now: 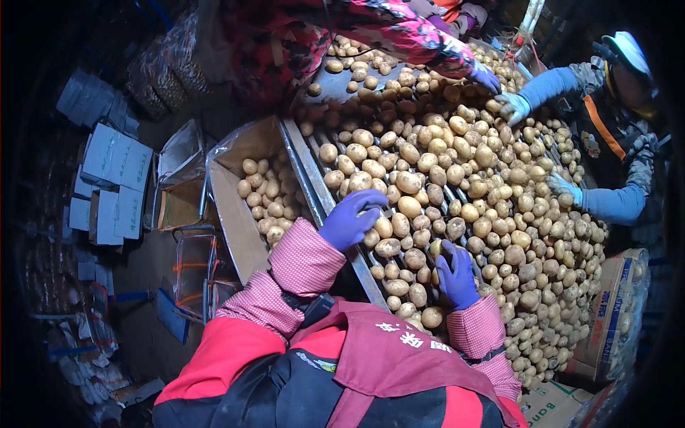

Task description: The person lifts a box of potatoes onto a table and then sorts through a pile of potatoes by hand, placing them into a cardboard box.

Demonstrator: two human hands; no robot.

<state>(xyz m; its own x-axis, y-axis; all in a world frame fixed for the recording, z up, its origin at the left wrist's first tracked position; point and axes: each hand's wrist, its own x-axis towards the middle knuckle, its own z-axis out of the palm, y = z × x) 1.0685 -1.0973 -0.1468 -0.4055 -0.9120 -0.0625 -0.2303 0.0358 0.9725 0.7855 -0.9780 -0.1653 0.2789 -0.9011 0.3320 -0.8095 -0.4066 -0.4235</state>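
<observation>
A wide bed of potatoes (409, 207) covers the sloping sorting table before me. At its left metal rail (314, 182), my left hand (349, 220) in a purple glove reaches over the nearest potatoes. Its fingers are bent but apart, and no held potato shows between them. Farther right, my right hand (458, 279), gloved alike, rests among the potatoes with fingers spread. Its fingertips are beside a yellowish potato (436, 248), and whether they touch it is hard to tell.
An open carton (239, 235) holding potatoes stands left of the rail. White boxes (118, 164) are stacked farther left. Across the table are a co-worker's light-blue gloved hands (514, 107) and another person's purple glove (485, 77). A brown carton (606, 314) stands at right.
</observation>
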